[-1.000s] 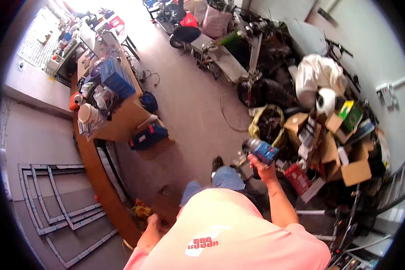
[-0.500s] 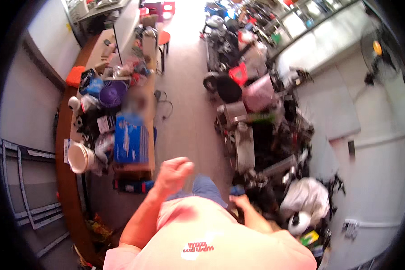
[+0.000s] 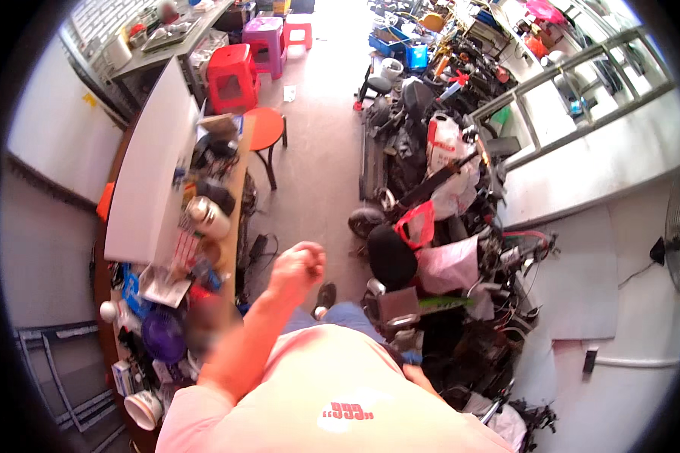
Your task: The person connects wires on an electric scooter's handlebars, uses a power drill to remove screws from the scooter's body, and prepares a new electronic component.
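Observation:
My left hand [image 3: 298,268] is raised in front of my chest with its fingers curled into a fist, and nothing shows in it. It hovers over the bare floor [image 3: 317,166], between the cluttered workbench [image 3: 230,226] on my left and a parked scooter with a black seat [image 3: 391,257] on my right. Of my right hand [image 3: 421,379] only a thin strip shows low beside my pink shirt, next to a small blue thing [image 3: 412,356]. The grip is hidden by my body.
A white board [image 3: 147,174] lies on the bench among a spray can [image 3: 204,215], a purple bowl [image 3: 162,336] and small clutter. Red stools [image 3: 230,72] and a round red stool [image 3: 266,128] stand ahead. Scooters, pink bags [image 3: 446,264] and parts crowd the right.
The view has swung toward the aisle of stools. My left hand rose in front of me. My right hand, which held a blue tool a second ago, sank out of sight beside my torso.

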`<action>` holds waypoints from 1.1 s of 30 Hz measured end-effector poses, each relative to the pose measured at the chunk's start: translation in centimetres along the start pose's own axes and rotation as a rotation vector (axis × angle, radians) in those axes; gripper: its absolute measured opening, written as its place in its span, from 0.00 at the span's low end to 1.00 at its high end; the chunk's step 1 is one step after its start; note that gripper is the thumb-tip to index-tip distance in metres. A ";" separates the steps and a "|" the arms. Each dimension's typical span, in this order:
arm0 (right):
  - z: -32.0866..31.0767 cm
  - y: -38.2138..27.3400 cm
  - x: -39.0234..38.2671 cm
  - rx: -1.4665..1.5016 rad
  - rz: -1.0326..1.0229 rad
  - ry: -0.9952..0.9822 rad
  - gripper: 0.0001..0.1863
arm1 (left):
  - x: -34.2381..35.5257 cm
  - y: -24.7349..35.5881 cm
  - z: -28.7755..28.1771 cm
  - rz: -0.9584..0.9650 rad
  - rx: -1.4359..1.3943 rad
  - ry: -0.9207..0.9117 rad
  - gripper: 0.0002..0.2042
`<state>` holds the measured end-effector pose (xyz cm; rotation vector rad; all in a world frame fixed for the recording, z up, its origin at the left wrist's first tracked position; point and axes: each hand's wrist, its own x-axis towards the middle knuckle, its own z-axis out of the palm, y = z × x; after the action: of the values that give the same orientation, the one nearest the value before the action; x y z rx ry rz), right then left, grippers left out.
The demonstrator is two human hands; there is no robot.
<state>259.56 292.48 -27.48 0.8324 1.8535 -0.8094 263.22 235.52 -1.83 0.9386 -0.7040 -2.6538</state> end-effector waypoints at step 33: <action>21.3 -139.3 11.2 -0.282 -0.199 0.018 0.22 | 97.3 59.6 4.9 0.096 -0.126 0.877 0.18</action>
<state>152.74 200.27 -19.73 0.4847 2.0308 -0.6414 189.35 150.12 -19.00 1.7668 -0.3394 -1.8636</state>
